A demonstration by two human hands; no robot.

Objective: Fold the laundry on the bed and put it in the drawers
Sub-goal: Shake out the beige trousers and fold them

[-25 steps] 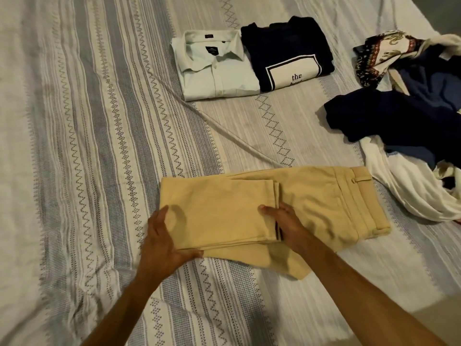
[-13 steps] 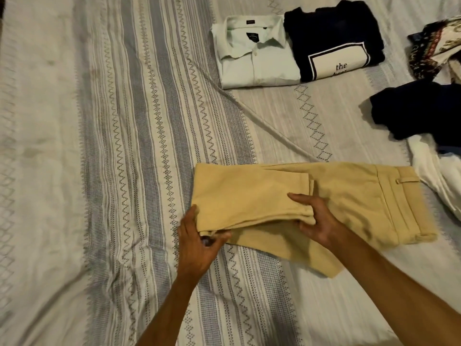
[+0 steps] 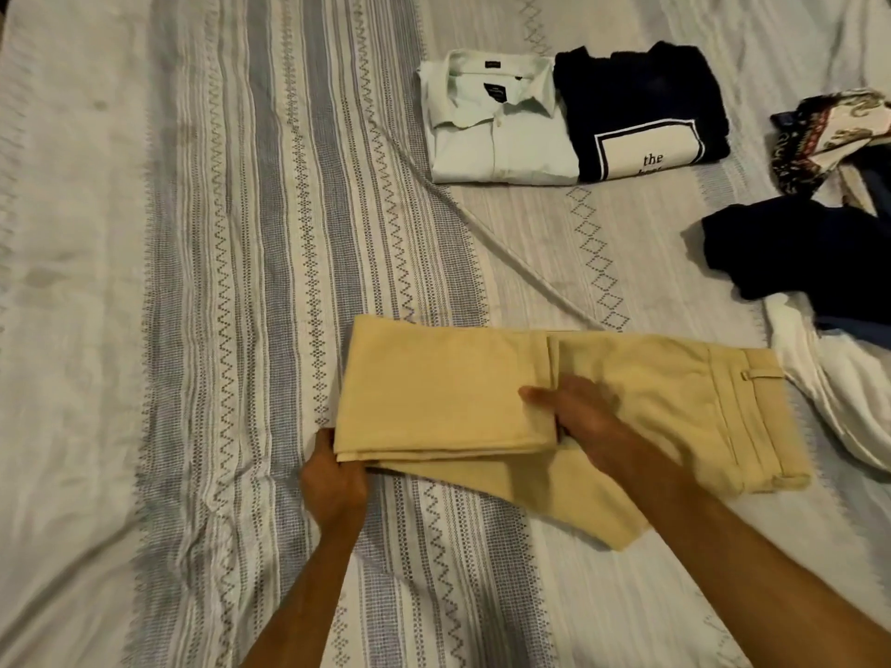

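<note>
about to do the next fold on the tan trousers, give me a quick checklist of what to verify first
1. Left hand grips the near left corner of the trousers: ok.
2. Right hand holds the edge of the folded-over legs: ok, though blurred.
3. Layers line up: not ok, a lower layer sticks out toward the near right.
4. Waistband end lies flat: ok.
5. Bedspread beside the trousers is bare enough to work on: ok.
6. Folded white shirt and dark tee lie apart from the trousers: ok.
</note>
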